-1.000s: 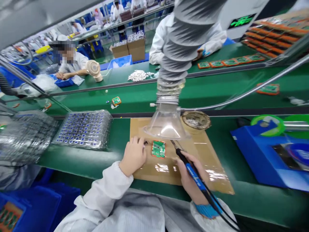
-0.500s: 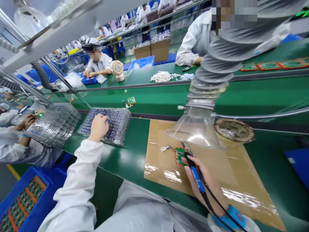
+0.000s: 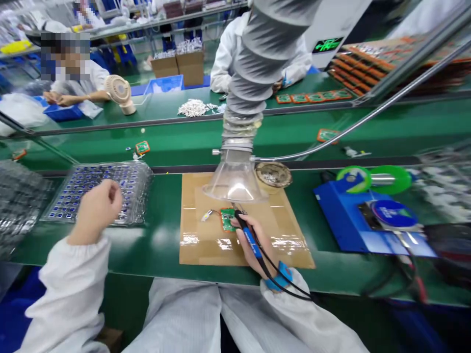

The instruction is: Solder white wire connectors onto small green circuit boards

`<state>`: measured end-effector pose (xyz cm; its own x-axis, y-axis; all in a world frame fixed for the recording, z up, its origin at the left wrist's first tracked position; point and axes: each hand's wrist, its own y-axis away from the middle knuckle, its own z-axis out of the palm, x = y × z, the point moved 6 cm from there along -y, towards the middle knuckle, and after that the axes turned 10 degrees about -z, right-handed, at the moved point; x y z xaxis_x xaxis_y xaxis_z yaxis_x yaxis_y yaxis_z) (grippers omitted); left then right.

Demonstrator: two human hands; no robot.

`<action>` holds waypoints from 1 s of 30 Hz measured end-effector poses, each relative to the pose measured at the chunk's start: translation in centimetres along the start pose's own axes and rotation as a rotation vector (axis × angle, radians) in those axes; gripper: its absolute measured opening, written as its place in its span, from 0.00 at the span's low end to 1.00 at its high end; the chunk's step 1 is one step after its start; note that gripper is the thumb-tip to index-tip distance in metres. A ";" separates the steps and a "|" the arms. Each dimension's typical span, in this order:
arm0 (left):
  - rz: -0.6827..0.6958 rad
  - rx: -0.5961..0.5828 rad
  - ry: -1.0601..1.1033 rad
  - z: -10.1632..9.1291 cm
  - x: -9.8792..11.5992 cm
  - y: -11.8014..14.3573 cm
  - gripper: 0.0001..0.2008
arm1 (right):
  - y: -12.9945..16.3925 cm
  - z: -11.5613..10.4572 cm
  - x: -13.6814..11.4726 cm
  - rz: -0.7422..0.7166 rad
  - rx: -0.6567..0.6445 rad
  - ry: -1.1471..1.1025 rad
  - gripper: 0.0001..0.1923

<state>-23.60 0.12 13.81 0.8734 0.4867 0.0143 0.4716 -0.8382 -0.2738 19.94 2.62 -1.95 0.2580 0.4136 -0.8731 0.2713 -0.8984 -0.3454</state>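
We've right grip point(image 3: 265, 240) wrapped pen-style on the soldering iron point(image 3: 252, 243), mid-frame below the fume hood point(image 3: 235, 184), presumably for extraction; left grip point(image 3: 98, 208) curled over component tray point(image 3: 143, 208), frame left, hold unclear.

A blurred rear table point(image 3: 149, 24) stands on seemingly greenish floor point(image 3: 208, 54).

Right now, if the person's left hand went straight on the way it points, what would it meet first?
Probably the clear tray with blue parts, which spreads ahead of the left hand; how high the hand sits above it is unclear.
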 end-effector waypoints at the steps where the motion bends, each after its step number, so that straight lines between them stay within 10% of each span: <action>1: 0.011 -0.002 0.154 0.0 1.7 1.3 0.06 | 0.0 0.0 0.0 0.001 0.001 -0.001 0.21; 10: 0.131 -0.556 1.541 5.6 18.6 10.0 0.12 | 0.2 -0.7 -0.4 -0.006 0.103 0.012 0.18; 16: -0.050 -1.139 1.358 8.4 23.4 14.4 0.14 | 0.4 -0.8 -2.3 0.003 0.206 -0.192 0.15; 30: 0.242 -0.672 0.964 4.8 23.6 14.7 0.07 | -0.8 -0.3 -4.5 0.103 0.288 -0.417 0.15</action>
<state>3.34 0.48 5.51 0.5444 0.1545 0.8245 0.0007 -0.9830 0.1838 18.79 1.55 2.37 -0.1374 0.2801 -0.9501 -0.0179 -0.9597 -0.2803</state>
